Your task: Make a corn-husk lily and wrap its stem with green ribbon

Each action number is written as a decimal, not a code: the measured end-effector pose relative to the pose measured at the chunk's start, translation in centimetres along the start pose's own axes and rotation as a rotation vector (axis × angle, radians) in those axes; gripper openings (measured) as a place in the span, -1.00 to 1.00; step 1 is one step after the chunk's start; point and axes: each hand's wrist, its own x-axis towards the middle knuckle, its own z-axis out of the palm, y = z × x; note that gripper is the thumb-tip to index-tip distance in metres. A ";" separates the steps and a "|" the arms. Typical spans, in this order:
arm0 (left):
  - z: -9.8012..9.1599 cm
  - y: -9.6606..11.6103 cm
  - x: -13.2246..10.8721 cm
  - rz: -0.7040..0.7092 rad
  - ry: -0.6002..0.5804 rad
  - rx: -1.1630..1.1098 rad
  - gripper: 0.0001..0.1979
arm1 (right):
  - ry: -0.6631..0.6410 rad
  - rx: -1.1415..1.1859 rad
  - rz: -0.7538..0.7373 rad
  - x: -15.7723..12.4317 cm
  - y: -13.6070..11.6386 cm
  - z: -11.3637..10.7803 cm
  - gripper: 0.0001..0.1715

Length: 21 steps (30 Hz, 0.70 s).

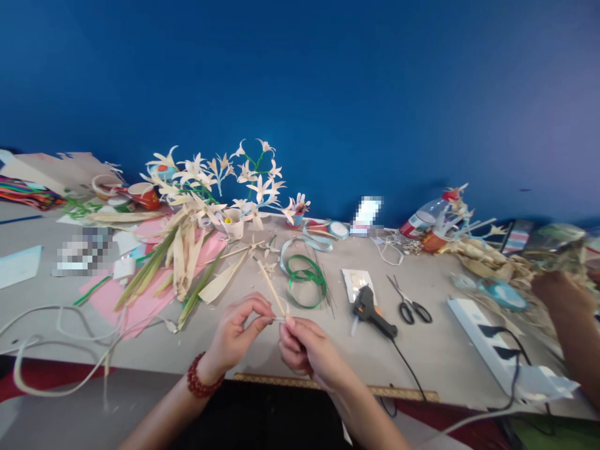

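Note:
Near the table's front edge, my right hand [307, 349] pinches the lower end of a thin pale stick [270, 287] that slants up and to the left. My left hand [241, 328], with a red bead bracelet at the wrist, pinches a small pale strip beside the stick's lower end. The two sets of fingertips are close together. Behind them lie a loop of green ribbon [307, 282] and a pale husk piece [224, 282]. Pale handmade flowers [260, 187] stand in cups farther back on the left.
A black glue gun [375, 312], scissors [409, 301] and a white power strip [487, 350] lie to the right. Another person's arm [569, 325] reaches in at the far right. Husks and pink paper [110, 300] lie left, with white cables [60, 340]. A wooden ruler [276, 380] lies along the front edge.

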 end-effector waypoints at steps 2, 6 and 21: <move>-0.2 -0.4 -0.1 0.005 0.006 -0.034 -0.92 | -0.007 0.041 0.027 -0.3 -0.3 0.0 -0.44; -0.3 -0.9 0.0 0.007 0.009 -0.075 -0.91 | -0.048 0.133 0.098 -0.8 -0.9 -0.1 -0.45; -1.2 -1.7 0.9 -0.060 0.021 -0.172 -0.83 | -0.287 0.350 0.222 -1.3 -2.2 -0.8 -0.36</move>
